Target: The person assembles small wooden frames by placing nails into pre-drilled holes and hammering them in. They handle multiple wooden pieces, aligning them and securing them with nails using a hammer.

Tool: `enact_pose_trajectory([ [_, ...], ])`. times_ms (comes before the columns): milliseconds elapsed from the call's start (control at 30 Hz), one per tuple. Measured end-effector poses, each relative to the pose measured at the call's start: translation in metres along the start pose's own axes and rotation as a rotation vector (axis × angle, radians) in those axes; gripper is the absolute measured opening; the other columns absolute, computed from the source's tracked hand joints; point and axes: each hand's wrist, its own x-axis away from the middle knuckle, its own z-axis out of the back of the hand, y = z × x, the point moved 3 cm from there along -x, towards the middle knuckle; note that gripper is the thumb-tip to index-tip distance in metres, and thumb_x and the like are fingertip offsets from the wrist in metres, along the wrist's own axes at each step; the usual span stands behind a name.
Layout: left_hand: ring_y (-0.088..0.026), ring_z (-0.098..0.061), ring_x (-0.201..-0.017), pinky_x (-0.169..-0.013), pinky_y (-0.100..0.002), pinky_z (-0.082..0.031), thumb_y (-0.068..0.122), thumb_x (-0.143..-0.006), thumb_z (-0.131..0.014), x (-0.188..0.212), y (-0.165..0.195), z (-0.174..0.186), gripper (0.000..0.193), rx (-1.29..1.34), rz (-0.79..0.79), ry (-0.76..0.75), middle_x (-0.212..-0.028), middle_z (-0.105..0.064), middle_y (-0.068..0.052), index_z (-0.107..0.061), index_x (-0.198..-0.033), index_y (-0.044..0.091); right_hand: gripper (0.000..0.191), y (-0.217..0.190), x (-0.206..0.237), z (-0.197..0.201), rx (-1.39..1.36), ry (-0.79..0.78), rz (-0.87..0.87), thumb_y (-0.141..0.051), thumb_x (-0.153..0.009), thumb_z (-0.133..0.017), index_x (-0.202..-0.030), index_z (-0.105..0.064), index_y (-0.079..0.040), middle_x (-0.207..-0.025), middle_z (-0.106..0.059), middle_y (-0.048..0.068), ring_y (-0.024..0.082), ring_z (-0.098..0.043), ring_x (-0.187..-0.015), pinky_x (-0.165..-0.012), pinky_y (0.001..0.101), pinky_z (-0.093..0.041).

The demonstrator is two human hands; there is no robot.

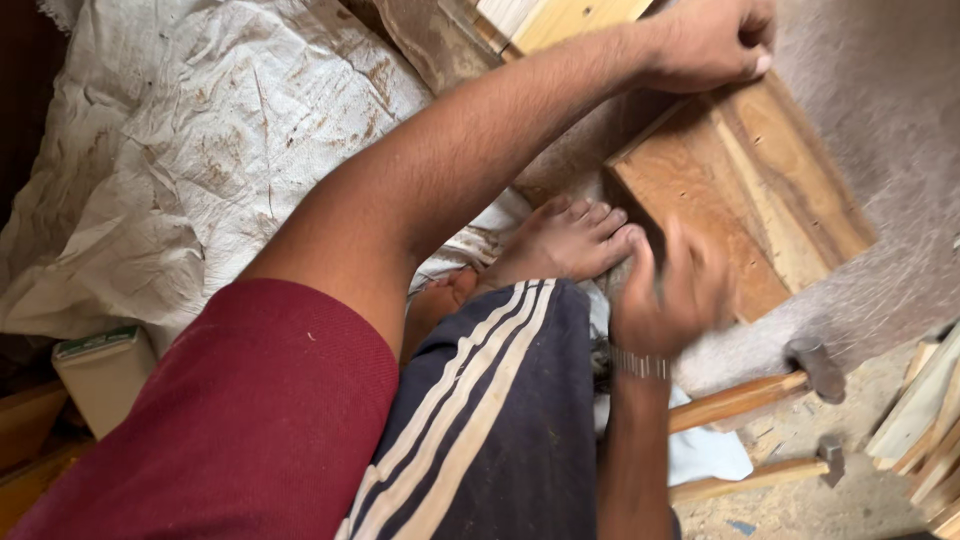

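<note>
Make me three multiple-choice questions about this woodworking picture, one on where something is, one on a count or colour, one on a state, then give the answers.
1. Where do the hammers lie?
A. On the white sacking
B. On the floor at lower right
C. On the wooden board

2. How many hammers show?
A. One
B. Two
C. Four

3. What is the left hand doing?
A. Gripping the board's far edge
B. Holding a hammer
C. Resting on the knee

Answers:
1 B: the larger hammer and smaller hammer lie on the floor, beside the blurred right hand.
2 B: two wooden handles with metal heads show.
3 A: the left hand is closed on the top of the wooden board.
</note>
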Motion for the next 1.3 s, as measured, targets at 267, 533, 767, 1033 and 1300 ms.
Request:
enact_pose_trajectory([
  [267,-0.009,-0.074,-0.080,-0.073,-0.029,-0.060,0.038,-0.092,-0.070,0.003,0.006,0.004,0.024,-0.032,-0.017,0.057,-0.086,-0.076,0.003,-0.071,-0.099,0.015,0.025,-0.023,-0.052,-0.025,0.177,-0.085,0.083,-0.028,-0.096,-0.086,-0.118,-0.078,-0.018,-0.127,-0.061,0.002,0.024,-0.053,-0.122,-0.109,0.0490,-0.035],
  [533,-0.005,-0.075,-0.080,-0.074,-0.026,-0.062,0.040,-0.096,-0.065,0.003,0.003,-0.002,0.024,0.019,0.049,0.015,-0.087,-0.076,0.005,-0.069,-0.102,0.017,0.025,-0.022,-0.042,-0.034,0.221,-0.055,0.078,-0.023,-0.099,-0.082,-0.122,-0.077,-0.014,-0.150,-0.061,0.004,0.028,-0.051,-0.141,-0.117,0.0511,-0.030],
  [767,-0.006,-0.075,-0.084,-0.077,-0.026,-0.062,0.036,-0.096,-0.070,0.005,0.002,-0.004,0.022,0.050,-0.025,0.054,-0.089,-0.076,0.004,-0.070,-0.101,0.014,0.026,-0.025,-0.042,-0.034,0.213,-0.041,0.080,-0.022,-0.101,-0.080,-0.123,-0.076,-0.010,-0.150,-0.063,0.006,0.030,-0.052,-0.141,-0.115,0.0508,-0.029],
  [1033,-0.006,-0.075,-0.091,-0.082,-0.027,-0.065,0.033,-0.100,-0.068,0.009,0.003,-0.007,0.020,0.095,-0.089,0.063,-0.095,-0.076,0.001,-0.069,-0.105,0.014,0.026,-0.025,-0.039,-0.035,0.267,-0.024,0.090,-0.025,-0.102,-0.079,-0.124,-0.076,-0.009,-0.149,-0.065,0.007,0.029,-0.054,-0.140,-0.113,0.0496,-0.031],
  [1300,-0.006,-0.076,-0.094,-0.085,-0.027,-0.061,0.032,-0.102,-0.065,0.015,0.007,-0.004,0.019,0.155,-0.078,0.017,-0.098,-0.076,0.001,-0.067,-0.109,0.014,0.027,-0.026,-0.037,-0.036,0.291,-0.012,0.112,-0.026,-0.107,-0.074,-0.128,-0.076,-0.009,-0.149,-0.066,0.010,0.030,-0.055,-0.140,-0.112,0.0495,-0.033],
])
